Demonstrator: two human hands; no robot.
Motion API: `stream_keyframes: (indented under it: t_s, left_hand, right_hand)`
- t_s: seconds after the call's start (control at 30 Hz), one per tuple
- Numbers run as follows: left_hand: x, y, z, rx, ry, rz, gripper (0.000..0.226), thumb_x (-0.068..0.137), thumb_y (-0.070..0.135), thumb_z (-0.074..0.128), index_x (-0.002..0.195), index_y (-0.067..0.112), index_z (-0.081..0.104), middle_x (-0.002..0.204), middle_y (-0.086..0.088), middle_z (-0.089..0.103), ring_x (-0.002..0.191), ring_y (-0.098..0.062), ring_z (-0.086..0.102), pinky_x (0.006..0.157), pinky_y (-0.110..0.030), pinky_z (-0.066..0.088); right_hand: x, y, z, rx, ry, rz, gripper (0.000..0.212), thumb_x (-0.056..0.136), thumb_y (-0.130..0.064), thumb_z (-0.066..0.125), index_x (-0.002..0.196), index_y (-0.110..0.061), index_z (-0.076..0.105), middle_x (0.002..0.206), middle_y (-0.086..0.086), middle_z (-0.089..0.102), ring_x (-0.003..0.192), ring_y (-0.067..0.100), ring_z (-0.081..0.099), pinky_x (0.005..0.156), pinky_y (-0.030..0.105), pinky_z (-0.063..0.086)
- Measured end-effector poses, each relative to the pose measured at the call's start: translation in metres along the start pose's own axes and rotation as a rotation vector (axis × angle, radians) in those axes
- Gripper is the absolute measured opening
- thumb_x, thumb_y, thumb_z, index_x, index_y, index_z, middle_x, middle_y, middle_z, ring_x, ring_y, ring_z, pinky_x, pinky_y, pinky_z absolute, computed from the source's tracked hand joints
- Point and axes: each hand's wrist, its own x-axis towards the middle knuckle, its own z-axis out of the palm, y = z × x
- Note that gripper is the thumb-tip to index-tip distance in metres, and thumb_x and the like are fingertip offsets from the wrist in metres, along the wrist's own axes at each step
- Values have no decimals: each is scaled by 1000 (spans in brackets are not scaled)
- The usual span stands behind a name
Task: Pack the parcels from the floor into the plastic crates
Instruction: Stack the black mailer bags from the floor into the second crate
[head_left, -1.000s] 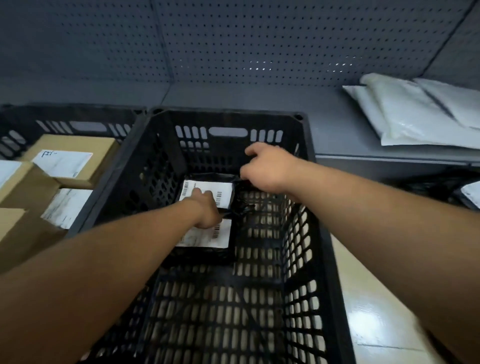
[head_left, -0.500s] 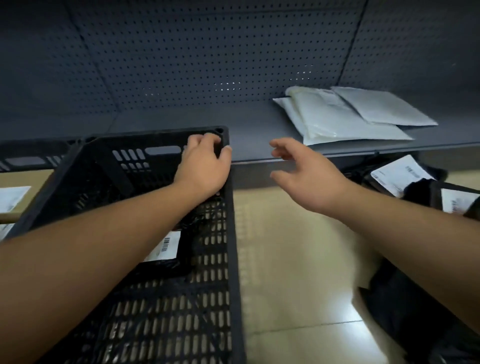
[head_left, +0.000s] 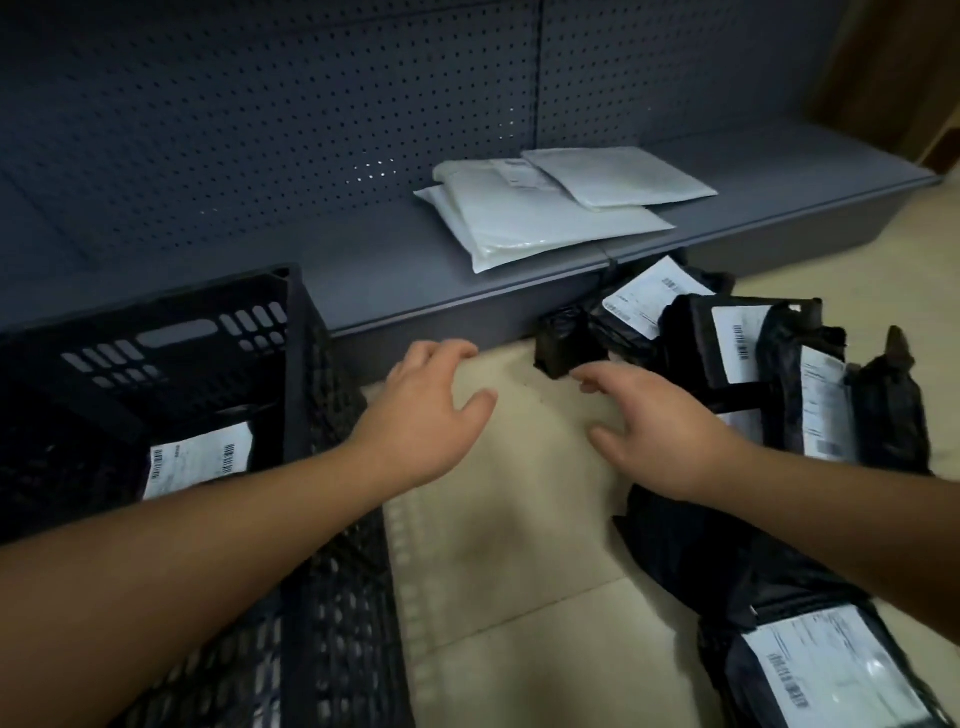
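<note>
Parcels (head_left: 727, 343) now near, both hands left crate (head_left: 291, 332)

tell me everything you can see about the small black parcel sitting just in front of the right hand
The small black parcel is a boxy bundle wrapped in glossy, crinkled black plastic, with no label showing. It sits on the pale floor against the base of the grey shelf, at the left edge of the pile of black parcels. The right hand reaches toward it with fingers spread, fingertips very near its lower right corner; contact cannot be judged.

A stockroom: pegboard shelving (head_left: 322, 130), a crate (head_left: 291, 332), labelled parcels (head_left: 727, 343) on the floor (head_left: 519, 519).
</note>
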Motion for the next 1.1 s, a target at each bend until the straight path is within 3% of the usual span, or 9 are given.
stream_keyframes:
  t_s: [0.13,0.4,0.5,0.6,0.73,0.83,0.97,1.03,1.1]
  left_hand:
    - [-5,9,24,20,-113,-34,52,92,56,54,140,38,46,142,5,43,128,-21,52,109,-40,43]
    - [-35,57,91,-17,-368,-95,52,94,52,56,142,35,44,142,3,45,118,-16,57,103,-30,44]
    - [-47,84,128,-89,-422,-126,52,94,48,59,142,33,47,141,1,47,116,-17,58,103,-28,43]
    - [-59,106,165,-139,-485,-162,52,94,47,61,141,29,49,138,-1,51,111,-18,60,96,-25,43]
    - [-76,126,201,-190,-609,-241,48,94,47,62,136,25,51,126,1,55,96,-13,62,78,-22,45]
    - [-83,135,220,-241,-680,-369,37,94,45,61,119,19,50,103,1,60,80,-13,60,63,-23,46]
    - [-90,145,240,-342,-778,-567,47,89,41,61,119,5,55,93,-8,63,76,-17,62,67,-25,51]
    - [-95,150,246,-367,-846,-637,39,91,40,61,116,10,59,90,-3,59,72,-15,58,66,-25,55]
    - [-100,155,252,-384,-899,-667,35,94,41,59,121,19,63,94,1,59,77,-14,57,70,-26,58]
  right_hand:
    - [-32,42,3,-57,-75,53,56,93,-25,61,147,-26,44,136,-7,54,129,14,48,102,19,34]
    - [-110,115,23,-47,-182,227,48,91,-29,63,138,-28,52,119,-9,57,115,13,54,99,25,44]
    - [-134,138,27,-27,-187,282,35,90,-25,63,125,-26,58,108,-8,56,103,13,55,93,25,46]
    - [-150,156,26,-56,-195,305,10,88,-21,61,96,-24,57,88,-9,53,84,15,54,76,29,46]
    - [-169,182,19,-79,-244,413,7,88,-23,59,82,-23,56,79,-7,58,74,13,56,69,36,51]
    - [-185,204,17,-105,-304,524,8,90,-30,59,86,-26,53,84,-9,54,77,9,54,68,33,47]
    - [-200,226,20,-165,-372,704,32,88,-39,61,112,-22,49,105,0,49,100,24,53,82,34,46]
    - [-204,233,21,-147,-390,801,53,88,-43,62,131,-17,46,127,11,50,115,32,53,93,39,48]
    - [-204,238,23,-83,-432,860,64,89,-44,62,141,-14,42,135,14,51,113,31,57,92,36,49]
